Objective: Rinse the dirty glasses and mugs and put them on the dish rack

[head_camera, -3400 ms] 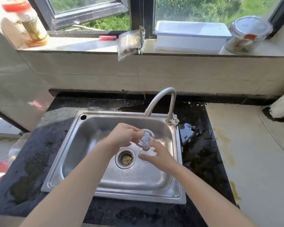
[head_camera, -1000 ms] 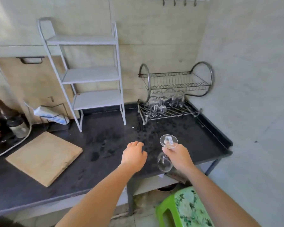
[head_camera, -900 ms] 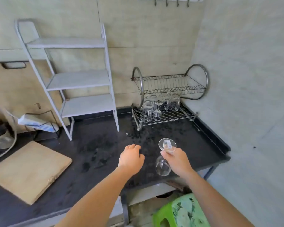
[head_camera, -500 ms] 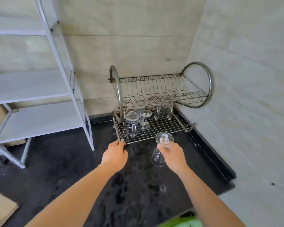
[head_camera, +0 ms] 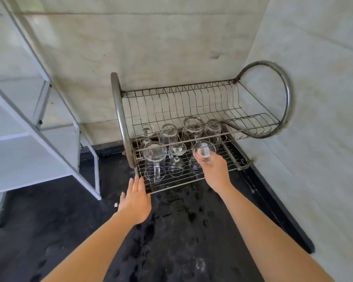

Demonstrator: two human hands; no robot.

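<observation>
- One stemmed glass [head_camera: 200,154] hung upside down from the right hand [head_camera: 214,171]. The fingers were curled round its stem just under the foot, with the foot uppermost and the bowl low over the wire floor of the rack's lower tier. Whether the bowl touched the wire could not be told.
- One small white sticker [head_camera: 206,150] with blue marks sat on that foot, its print too small to read.
- Nothing was held in the left hand [head_camera: 136,197], which lay palm down with straight fingers close together. The fingertips reached the front left corner of the dish rack [head_camera: 118,110]; contact could not be told.
- Two wire tiers made up the rack, hung between two round metal hoops.
- Six clear pieces, as far as could be counted, stood upside down on the lower tier.
- Two were in front: one handled mug [head_camera: 154,159], and one stemmed glass [head_camera: 176,159] just left of the held one.
- Four were behind, partly hidden by wires: one stemmed glass [head_camera: 146,135] and three tumbler-like glasses [head_camera: 193,127].
- One black counter [head_camera: 171,231] bore the rack in the wall corner and was blotched with wet marks.
- One white shelf unit [head_camera: 29,139] stood on the counter left of the rack.
</observation>
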